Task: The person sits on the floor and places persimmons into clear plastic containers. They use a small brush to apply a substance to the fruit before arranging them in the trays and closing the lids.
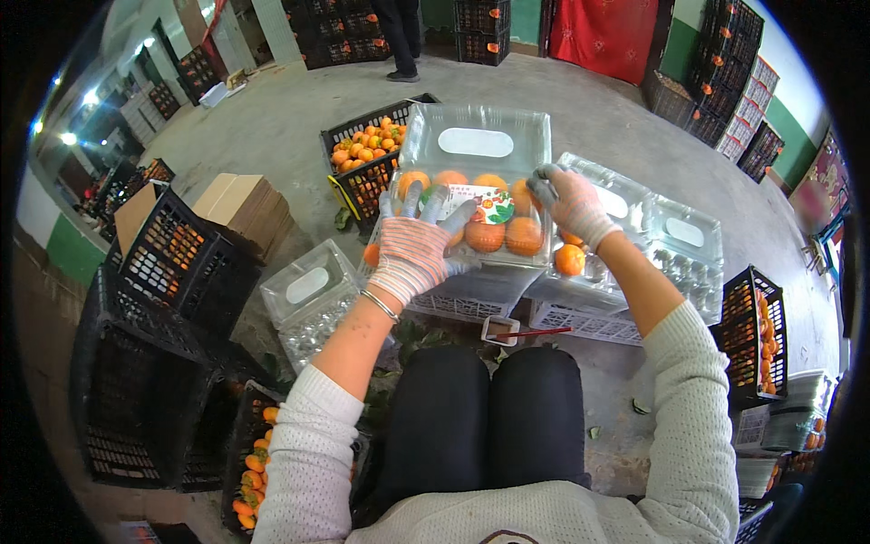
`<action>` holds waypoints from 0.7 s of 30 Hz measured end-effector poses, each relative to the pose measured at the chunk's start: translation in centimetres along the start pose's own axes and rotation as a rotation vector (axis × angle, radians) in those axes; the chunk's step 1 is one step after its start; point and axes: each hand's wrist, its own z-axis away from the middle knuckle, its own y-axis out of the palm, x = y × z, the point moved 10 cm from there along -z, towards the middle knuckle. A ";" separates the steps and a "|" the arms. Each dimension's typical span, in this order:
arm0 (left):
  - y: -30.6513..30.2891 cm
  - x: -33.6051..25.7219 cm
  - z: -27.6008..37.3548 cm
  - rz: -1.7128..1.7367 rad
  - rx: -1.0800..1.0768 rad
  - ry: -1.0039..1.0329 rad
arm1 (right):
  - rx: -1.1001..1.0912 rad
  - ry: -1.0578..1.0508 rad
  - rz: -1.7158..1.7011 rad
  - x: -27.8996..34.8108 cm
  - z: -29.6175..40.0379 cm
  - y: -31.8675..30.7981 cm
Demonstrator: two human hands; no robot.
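Observation:
My left hand (421,248), in a striped glove with grey fingertips, lies with spread fingers over a clear plastic clamshell box (476,143) of orange persimmons (485,235). Its fingertips rest by a printed label (491,204) on the fruit side. My right hand (569,197), gloved alike, has bent fingers at the box's right edge; whether they pinch it is unclear. A clear lid with a white oval stands up behind the fruit. Just right of it is another clear tray (605,197) with a few persimmons, one of them (569,260) below my right wrist.
White plastic crates (584,319) support the boxes. An open clear box (319,299) stands left, another (683,238) right. Black crates of persimmons (380,146) stand ahead and at both sides. Flattened cardboard (241,207) is at left. A small dish (499,331) with a red stick sits before my knees. A person (401,41) stands far ahead.

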 end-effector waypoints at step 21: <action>2.4 1.4 3.5 -0.009 -0.022 -0.156 | 0.112 0.386 -1.522 2.8 6.2 1.6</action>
